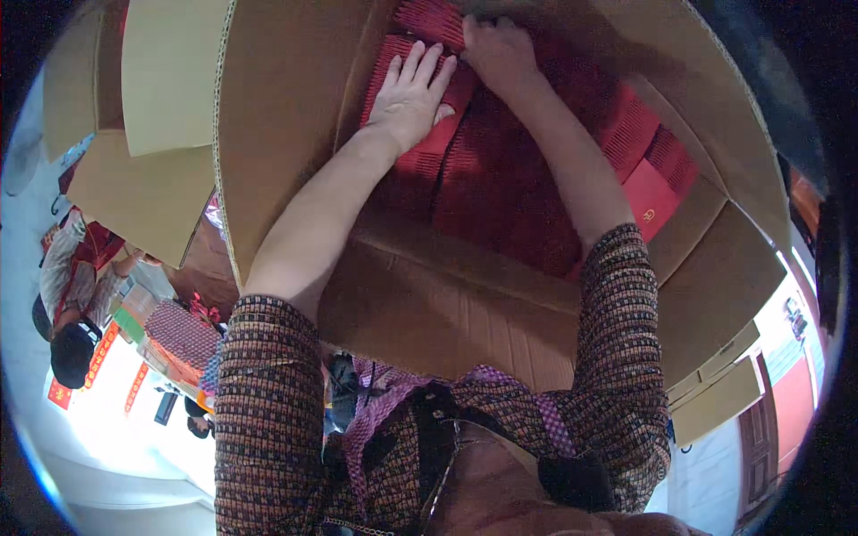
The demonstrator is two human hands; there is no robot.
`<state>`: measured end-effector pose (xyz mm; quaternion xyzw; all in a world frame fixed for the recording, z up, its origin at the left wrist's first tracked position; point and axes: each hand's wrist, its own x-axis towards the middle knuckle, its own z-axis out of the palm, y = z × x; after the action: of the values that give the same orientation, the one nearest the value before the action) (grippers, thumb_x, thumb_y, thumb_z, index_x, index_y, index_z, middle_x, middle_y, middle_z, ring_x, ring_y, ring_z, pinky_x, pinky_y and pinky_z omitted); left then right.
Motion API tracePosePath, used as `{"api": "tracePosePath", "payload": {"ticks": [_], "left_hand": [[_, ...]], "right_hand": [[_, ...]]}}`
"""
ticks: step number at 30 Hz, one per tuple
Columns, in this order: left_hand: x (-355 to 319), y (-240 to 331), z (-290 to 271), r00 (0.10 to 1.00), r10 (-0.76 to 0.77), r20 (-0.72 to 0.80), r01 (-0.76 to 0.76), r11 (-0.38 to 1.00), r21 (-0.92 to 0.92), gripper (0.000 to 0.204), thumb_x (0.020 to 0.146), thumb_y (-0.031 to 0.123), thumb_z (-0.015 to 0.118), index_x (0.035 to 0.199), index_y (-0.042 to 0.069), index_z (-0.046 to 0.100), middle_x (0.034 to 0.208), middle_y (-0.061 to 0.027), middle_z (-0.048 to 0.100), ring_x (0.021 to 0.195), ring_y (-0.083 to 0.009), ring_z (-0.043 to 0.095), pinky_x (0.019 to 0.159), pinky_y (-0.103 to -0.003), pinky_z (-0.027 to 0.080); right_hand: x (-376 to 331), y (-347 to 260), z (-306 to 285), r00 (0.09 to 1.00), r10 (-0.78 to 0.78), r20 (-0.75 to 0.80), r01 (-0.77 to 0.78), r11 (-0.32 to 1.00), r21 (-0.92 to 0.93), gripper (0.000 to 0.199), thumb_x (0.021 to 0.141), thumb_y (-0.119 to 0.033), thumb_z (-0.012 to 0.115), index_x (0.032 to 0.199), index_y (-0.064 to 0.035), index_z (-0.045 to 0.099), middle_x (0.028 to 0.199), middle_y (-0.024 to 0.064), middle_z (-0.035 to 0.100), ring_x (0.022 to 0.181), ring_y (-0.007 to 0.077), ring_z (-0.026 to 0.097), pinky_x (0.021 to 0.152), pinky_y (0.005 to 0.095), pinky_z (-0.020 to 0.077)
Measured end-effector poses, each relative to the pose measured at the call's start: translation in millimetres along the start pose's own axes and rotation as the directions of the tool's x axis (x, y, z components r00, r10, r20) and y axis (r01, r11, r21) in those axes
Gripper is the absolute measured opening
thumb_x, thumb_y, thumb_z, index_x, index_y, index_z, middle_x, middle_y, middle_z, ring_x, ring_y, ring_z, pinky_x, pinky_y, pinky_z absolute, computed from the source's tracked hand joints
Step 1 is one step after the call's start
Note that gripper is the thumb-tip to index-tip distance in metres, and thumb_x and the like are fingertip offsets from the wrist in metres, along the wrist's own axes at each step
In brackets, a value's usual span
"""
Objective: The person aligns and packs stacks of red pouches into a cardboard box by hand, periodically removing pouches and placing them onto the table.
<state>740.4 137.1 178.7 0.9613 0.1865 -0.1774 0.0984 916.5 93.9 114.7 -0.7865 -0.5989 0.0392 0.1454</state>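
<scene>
Both my arms reach down into a large open cardboard box (447,313) filled with stacked red paper items (500,179). My left hand (411,94) lies flat, fingers spread, on top of one red stack at the box's far left. My right hand (496,49) presses on the red items at the far end, its fingers curled over them; whether it grips anything is hidden. A flat red packet with a gold mark (652,201) stands against the right wall of the box.
The box flaps (268,116) stand up on the left and right. Another open cardboard box (143,134) sits to the left. Farther left another person (71,295) bends over red goods on the floor. A red door (786,402) shows at right.
</scene>
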Motion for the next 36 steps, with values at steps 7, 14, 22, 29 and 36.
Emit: {"api": "tracePosePath", "payload": {"ticks": [7, 14, 22, 29, 36], "left_hand": [[-4.0, -3.3, 7.9, 0.992, 0.014, -0.124, -0.025, 0.996, -0.088, 0.075, 0.086, 0.042, 0.060, 0.145, 0.009, 0.029, 0.152, -0.0142, 0.020, 0.142, -0.0338, 0.016, 0.115, -0.047, 0.018], [-11.1, -5.2, 14.4, 0.984, -0.014, -0.178, -0.002, 0.996, -0.088, 0.073, 0.084, 0.043, 0.062, 0.141, 0.008, 0.035, 0.150, -0.0118, 0.023, 0.138, -0.0353, 0.022, 0.112, -0.048, 0.024], [-7.1, -3.6, 6.8, 0.990, -0.007, -0.142, 0.004, 1.000, -0.017, 0.071, 0.082, 0.044, 0.063, 0.138, 0.008, 0.039, 0.152, -0.0055, 0.022, 0.135, -0.0343, 0.027, 0.108, -0.047, 0.029], [-9.8, -5.4, 9.8, 0.986, -0.004, -0.166, 0.004, 1.000, -0.002, 0.069, 0.083, 0.046, 0.060, 0.138, 0.008, 0.040, 0.149, -0.0054, 0.028, 0.135, -0.0342, 0.028, 0.109, -0.047, 0.028], [-14.1, -8.5, 9.3, 0.987, -0.018, -0.157, 0.023, 0.999, 0.029, 0.067, 0.085, 0.045, 0.059, 0.138, 0.008, 0.040, 0.146, -0.0061, 0.032, 0.134, -0.0343, 0.029, 0.109, -0.047, 0.028]], "right_hand": [[4.2, 9.6, 12.3, 0.973, 0.095, 0.209, -0.108, 0.993, 0.050, 0.012, 0.086, -0.007, 0.052, 0.084, 0.0019, 0.060, 0.074, 0.0208, 0.061, 0.067, 0.0330, 0.061, 0.058, 0.0442, 0.0494], [8.0, -2.0, -24.1, 0.996, 0.092, -0.009, -0.089, 0.984, 0.157, 0.009, 0.085, -0.006, 0.052, 0.082, 0.0011, 0.056, 0.078, 0.0234, 0.058, 0.072, 0.0351, 0.059, 0.062, 0.0451, 0.0486], [4.3, 5.6, -32.4, 0.923, -0.108, -0.371, 0.269, 0.868, 0.417, 0.007, 0.083, -0.004, 0.054, 0.079, 0.0009, 0.051, 0.072, 0.0194, 0.054, 0.069, 0.0335, 0.057, 0.061, 0.0440, 0.0468], [15.2, -6.3, -50.5, 0.889, 0.278, 0.363, -0.433, 0.767, 0.473, 0.038, 0.099, -0.027, 0.043, 0.083, 0.0052, 0.055, 0.075, 0.0202, 0.059, 0.068, 0.0314, 0.060, 0.063, 0.0405, 0.0470], [17.2, -24.3, -76.0, 0.810, 0.366, 0.457, -0.580, 0.391, 0.714, 0.037, 0.099, -0.028, 0.044, 0.083, 0.0013, 0.059, 0.071, 0.0180, 0.060, 0.067, 0.0282, 0.061, 0.063, 0.0412, 0.0467]]}}
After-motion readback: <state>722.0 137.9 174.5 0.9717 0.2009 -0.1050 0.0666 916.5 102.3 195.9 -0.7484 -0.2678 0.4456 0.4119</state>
